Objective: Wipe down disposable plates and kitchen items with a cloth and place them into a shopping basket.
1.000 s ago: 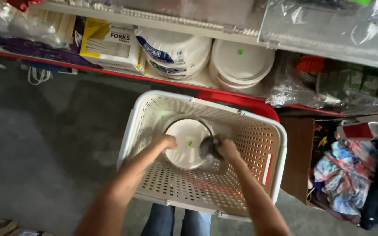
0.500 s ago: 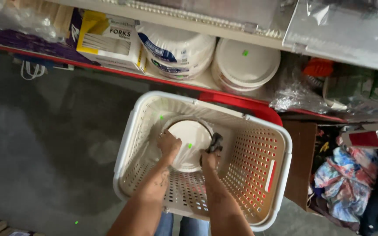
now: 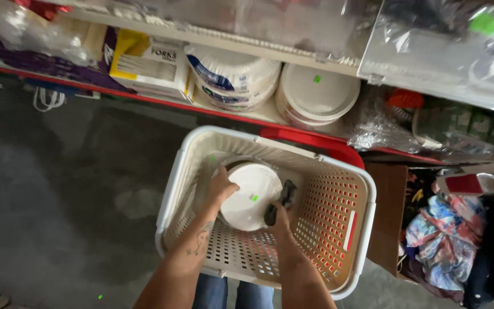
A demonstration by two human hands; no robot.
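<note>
At frame centre both hands, left hand (image 3: 222, 187) and right hand (image 3: 280, 216) with dark cloth (image 3: 279, 201), grip the plate pack (image 3: 250, 195), already inside the basket (image 3: 338, 194), not released

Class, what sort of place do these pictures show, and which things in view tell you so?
Probably a shop aisle or stockroom: a shelf stacked with wrapped plate packs and a boxed cutlery pack, and a white perforated shopping basket on the concrete floor.

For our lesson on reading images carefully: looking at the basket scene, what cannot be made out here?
Head view only:
- Dark object at the right hand: too small and blurred to identify.
- Left hand grip on the pack of white plates: fingertips hidden behind its edge.
- Basket floor beneath the plates: covered.
- Top shelf goods: veiled by glaring plastic, cut off by the frame.
</note>
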